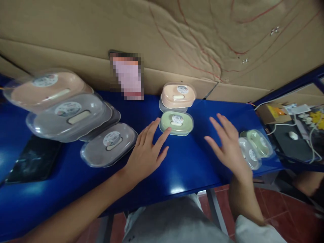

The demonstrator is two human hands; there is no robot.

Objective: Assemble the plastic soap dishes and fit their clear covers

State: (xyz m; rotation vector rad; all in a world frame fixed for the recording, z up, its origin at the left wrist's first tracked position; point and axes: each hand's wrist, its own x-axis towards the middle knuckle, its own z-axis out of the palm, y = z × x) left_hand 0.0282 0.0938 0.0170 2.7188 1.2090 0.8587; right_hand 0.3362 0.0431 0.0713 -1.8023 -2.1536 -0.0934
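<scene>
My left hand is open, its fingers spread at the near left edge of a green lidded box; whether the index fingertip touches it I cannot tell. That box has a clear cover and a round label. My right hand hangs open over the table to the right of the green box, holding nothing. Behind the green box, a peach box rests on a grey one. Just left of my left hand lies a single grey box.
On the left of the blue table, peach and grey boxes are piled beside a dark flat panel. Another grey box and green box sit at the right. Cardboard walls the back. A person's arm shows at far right.
</scene>
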